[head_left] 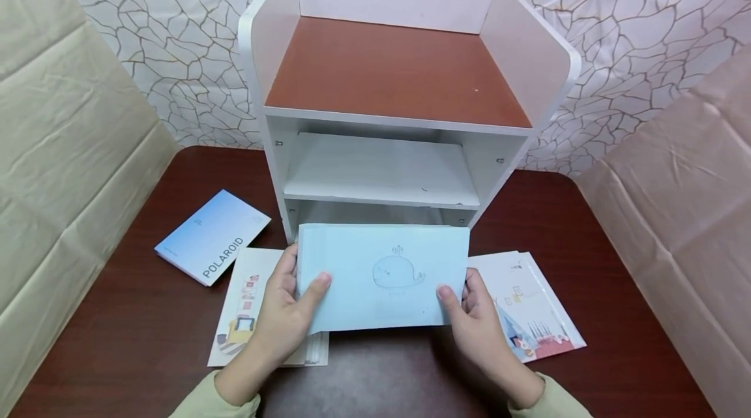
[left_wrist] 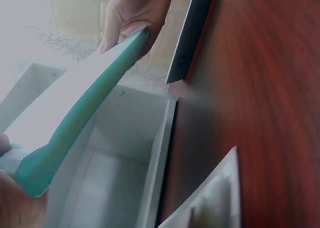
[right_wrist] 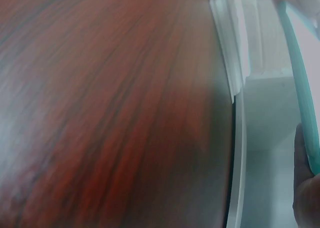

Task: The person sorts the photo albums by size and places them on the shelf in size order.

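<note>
A pale blue booklet with a line drawing of a whale on its cover is held up level above the table's front part, before the white shelf unit. My left hand grips its left edge, thumb on the cover and fingers underneath. At the opposite edge my right hand holds it the same way. In the left wrist view the booklet's teal edge shows side-on, stretched between the hands. Part of that edge also appears at the right of the right wrist view.
On the dark red table, a blue-white POLAROID book lies at left. Illustrated booklets lie partly beneath the left hand, and another illustrated booklet lies at right. The shelf unit has a red-brown top. Creased beige coverings flank both sides.
</note>
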Action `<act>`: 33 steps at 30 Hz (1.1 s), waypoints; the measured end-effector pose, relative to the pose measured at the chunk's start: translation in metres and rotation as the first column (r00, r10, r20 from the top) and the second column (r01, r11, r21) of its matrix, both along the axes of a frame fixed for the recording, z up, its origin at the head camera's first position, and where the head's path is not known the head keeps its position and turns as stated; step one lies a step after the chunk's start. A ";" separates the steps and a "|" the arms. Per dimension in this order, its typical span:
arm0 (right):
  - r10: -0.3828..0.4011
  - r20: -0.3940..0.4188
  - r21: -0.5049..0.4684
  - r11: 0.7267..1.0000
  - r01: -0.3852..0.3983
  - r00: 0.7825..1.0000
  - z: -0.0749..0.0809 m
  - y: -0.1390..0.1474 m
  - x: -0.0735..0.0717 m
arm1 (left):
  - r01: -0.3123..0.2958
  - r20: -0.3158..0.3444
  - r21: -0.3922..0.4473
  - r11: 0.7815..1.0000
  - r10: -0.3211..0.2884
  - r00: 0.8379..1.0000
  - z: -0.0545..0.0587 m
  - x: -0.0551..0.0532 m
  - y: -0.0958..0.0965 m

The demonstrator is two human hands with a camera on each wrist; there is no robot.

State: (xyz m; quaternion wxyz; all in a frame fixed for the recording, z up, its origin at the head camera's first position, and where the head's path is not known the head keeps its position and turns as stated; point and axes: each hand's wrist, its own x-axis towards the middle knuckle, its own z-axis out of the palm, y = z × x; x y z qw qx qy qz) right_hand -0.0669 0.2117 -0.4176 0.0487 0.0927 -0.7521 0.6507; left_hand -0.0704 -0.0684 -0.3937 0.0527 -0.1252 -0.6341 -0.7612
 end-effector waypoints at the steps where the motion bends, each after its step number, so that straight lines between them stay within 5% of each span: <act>1: -0.005 0.004 0.004 1.000 0.005 1.000 0.002 0.000 0.000 | -0.006 -0.013 -0.023 1.000 0.006 1.000 0.001 -0.001 -0.001; 3: -0.021 0.006 0.012 1.000 0.021 1.000 0.005 -0.001 -0.002 | -0.028 -0.050 -0.103 0.994 0.023 0.998 0.003 -0.002 -0.002; 5: -0.037 -0.012 0.011 0.999 0.037 0.999 0.009 -0.001 -0.004 | -0.065 -0.101 -0.252 0.966 0.040 0.994 0.007 -0.002 -0.003; 8: -0.059 -0.076 0.014 0.998 0.060 0.995 0.017 0.001 -0.010 | -0.139 -0.166 -0.507 0.851 0.062 0.984 0.016 0.000 -0.003; 11: -0.056 -0.131 0.001 0.998 0.057 0.990 0.028 0.004 -0.016 | -0.177 -0.195 -0.668 0.723 0.060 0.979 0.026 0.003 -0.001; 15: -0.051 -0.178 -0.029 0.998 0.047 0.983 0.046 0.007 -0.020 | -0.222 -0.262 -0.713 0.665 0.041 0.964 0.032 0.008 0.002; 18: -0.064 -0.215 -0.068 0.996 0.050 0.975 0.059 0.007 -0.023 | -0.304 -0.389 -0.683 0.664 0.021 0.921 0.035 0.005 0.004; 23: -0.112 -0.256 -0.215 0.975 0.057 0.960 0.078 0.001 -0.034 | -0.415 -0.580 -0.578 0.703 0.003 0.815 0.047 -0.010 0.004; 28: -0.148 -0.307 -0.321 0.946 0.044 0.940 0.097 -0.003 -0.048 | -0.416 -0.620 -0.523 0.744 0.003 0.785 0.067 -0.026 0.004; 33: -0.160 -0.286 -0.330 0.942 0.060 0.945 0.118 -0.003 -0.057 | -0.414 -0.665 -0.470 0.780 -0.005 0.747 0.079 -0.039 0.007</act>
